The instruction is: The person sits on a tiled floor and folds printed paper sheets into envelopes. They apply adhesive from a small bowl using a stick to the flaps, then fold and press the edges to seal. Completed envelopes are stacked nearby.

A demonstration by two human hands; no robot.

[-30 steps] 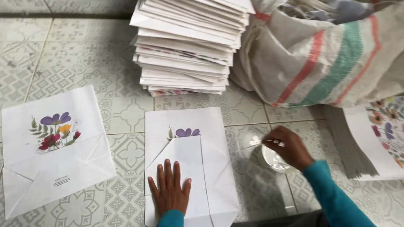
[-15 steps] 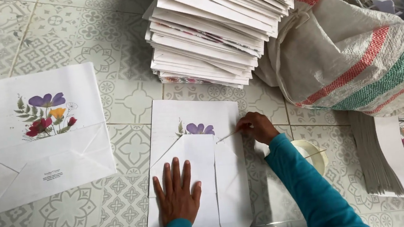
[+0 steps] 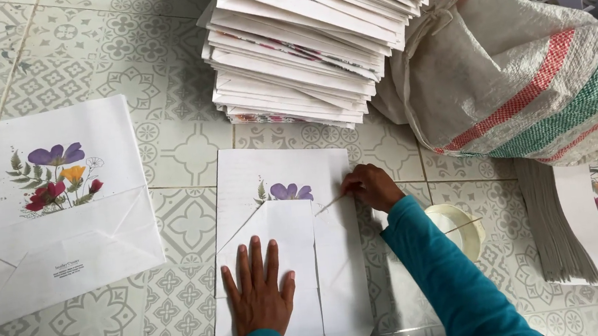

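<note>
- Head view: right hand (image 3: 372,187), back from the glue cup (image 3: 458,227) of a second ago, pinching a thin stick (image 3: 330,204) at the fold edge of the half-folded paper bag (image 3: 288,249).
- Left hand (image 3: 258,290) flat, fingers spread, pressing the flap.
- Gluing stage, judging by that.
- Hemmed in by bag stack (image 3: 309,43) above, woven sack (image 3: 524,73) and cup right; open tile left toward the finished bag (image 3: 54,206).

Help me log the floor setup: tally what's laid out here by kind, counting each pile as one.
Flat flower-print paper bags lying singly: 2
Piles of paper bags: 2
Woven striped sack: 1
Small white pot: 1
Thin stick in right hand: 1
Total: 7
</note>
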